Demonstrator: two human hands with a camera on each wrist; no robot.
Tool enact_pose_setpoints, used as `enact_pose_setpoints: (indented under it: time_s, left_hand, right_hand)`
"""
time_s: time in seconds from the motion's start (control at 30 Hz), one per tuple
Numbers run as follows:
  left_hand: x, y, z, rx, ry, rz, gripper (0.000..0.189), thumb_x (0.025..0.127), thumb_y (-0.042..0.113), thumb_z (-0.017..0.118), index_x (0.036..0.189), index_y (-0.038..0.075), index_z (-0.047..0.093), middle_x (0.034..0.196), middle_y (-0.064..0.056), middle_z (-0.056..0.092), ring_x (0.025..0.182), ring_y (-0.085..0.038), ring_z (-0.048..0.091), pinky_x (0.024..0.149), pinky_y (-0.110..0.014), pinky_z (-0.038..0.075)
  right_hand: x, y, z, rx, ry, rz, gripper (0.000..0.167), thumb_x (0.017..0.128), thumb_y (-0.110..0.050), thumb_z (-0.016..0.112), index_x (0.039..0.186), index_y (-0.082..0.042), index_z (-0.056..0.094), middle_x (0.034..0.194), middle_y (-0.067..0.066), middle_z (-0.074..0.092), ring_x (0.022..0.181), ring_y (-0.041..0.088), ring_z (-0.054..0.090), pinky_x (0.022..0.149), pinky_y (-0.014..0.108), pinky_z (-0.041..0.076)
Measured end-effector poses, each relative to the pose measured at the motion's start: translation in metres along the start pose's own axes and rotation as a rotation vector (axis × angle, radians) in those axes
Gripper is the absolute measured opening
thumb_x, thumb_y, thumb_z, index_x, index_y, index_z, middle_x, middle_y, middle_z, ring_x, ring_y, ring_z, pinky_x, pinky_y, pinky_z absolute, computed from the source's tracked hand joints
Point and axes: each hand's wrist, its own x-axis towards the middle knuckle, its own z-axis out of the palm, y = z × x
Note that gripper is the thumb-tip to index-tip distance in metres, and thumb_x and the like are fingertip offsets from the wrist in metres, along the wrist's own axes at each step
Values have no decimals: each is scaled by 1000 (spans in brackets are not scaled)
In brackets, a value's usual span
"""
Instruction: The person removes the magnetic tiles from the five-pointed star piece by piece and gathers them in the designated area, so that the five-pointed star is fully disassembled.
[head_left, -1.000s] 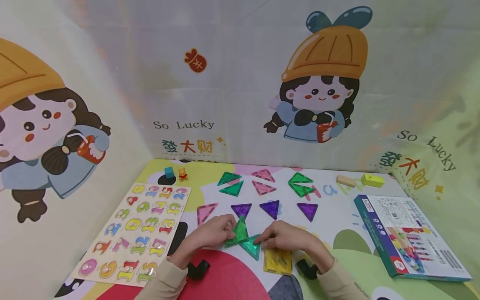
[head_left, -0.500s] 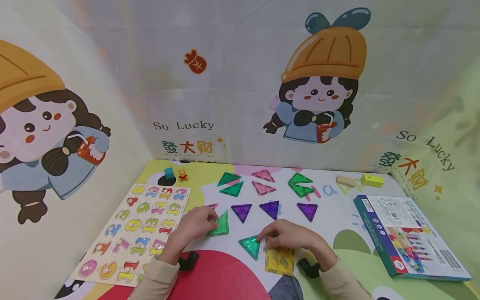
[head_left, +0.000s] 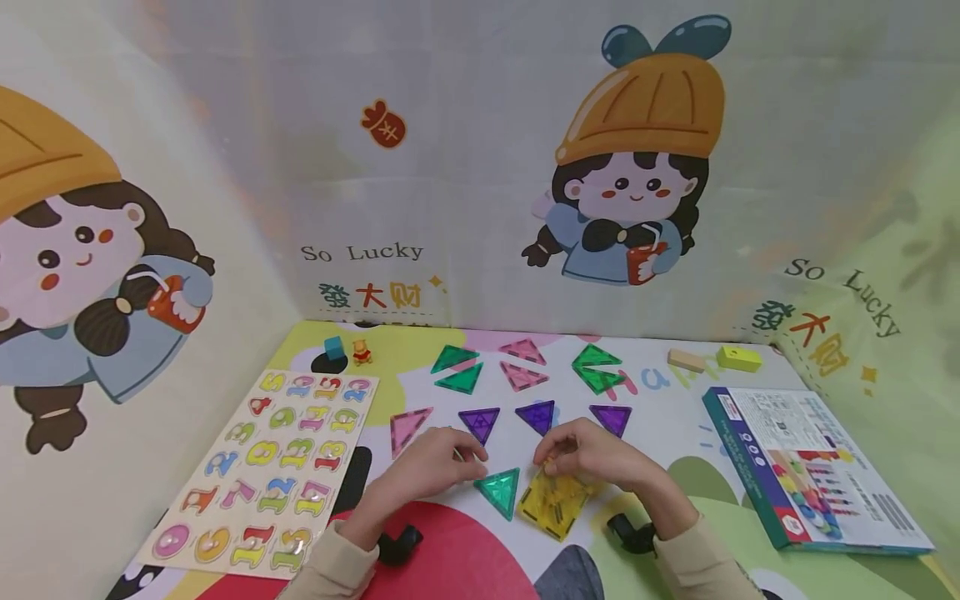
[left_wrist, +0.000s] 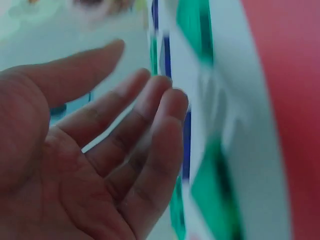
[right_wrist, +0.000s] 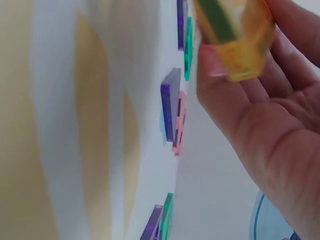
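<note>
In the head view my right hand [head_left: 592, 454] pinches a yellow translucent square magnetic tile [head_left: 558, 512], which is turned at an angle. The right wrist view shows the yellow tile [right_wrist: 245, 55] between thumb and fingers, above the mat. My left hand [head_left: 431, 462] is empty, its fingers loosely bent and fingertips right by a teal triangle tile [head_left: 501, 492]. In the left wrist view that hand [left_wrist: 110, 135] shows a bare palm, with two green triangle tiles beyond it, one at the top [left_wrist: 195, 25] and one lower down [left_wrist: 217, 192]. One of these is hidden behind my left hand in the head view.
Purple triangles [head_left: 480, 422] and a pink triangle [head_left: 408, 429] form a row ahead. Green and pink pairs [head_left: 523, 375] lie behind. A number puzzle board [head_left: 262, 475] is at left, a box [head_left: 813, 471] at right. Small blocks [head_left: 738, 358] and a bear figure [head_left: 362, 352] stand at the back.
My left hand carried a green triangle left, let go of it, and came back right beside the teal triangle. My right hand left the teal triangle and lifted and turned the yellow tile.
</note>
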Motion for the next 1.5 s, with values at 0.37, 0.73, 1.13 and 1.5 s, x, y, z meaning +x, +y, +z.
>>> enact_pose_setpoints:
  time_s: [0.37,0.73,1.13,1.5]
  left_hand:
    - [21,34,48,-120,-48,71,17,84,40,79,87,24,75,75,15,68,69,-1,60,60,-21,46]
    - [25,33,59,-170,-18,54,15,86,33,77,80,22,69,76,11,64,63,-3,56,56,-21,44]
    - [29,40,66,-331,-102,43,30,84,22,79,108,19,63,85,6,75,75,-3,67,65,-24,51]
    - [26,42,71,-257,-82,48,28,82,27,81,103,20,64,78,10,72,67,-3,64,61,-24,48]
  right_hand:
    - [-3,4,2,78,66,3,24,92,-17,69,111,-2,70,102,11,72,92,19,65,82,30,53]
    - [-24,15,-4,-25,23,64,20,87,-16,74,102,-3,69,81,0,64,74,10,58,65,23,47]
    - [-31,21,-7,-42,-92,-48,23,85,0,66,104,-9,76,84,1,66,67,2,51,63,18,42]
    - [-59,17,-46,-142,54,41,14,90,-6,67,100,-4,75,90,4,70,73,8,55,64,23,47]
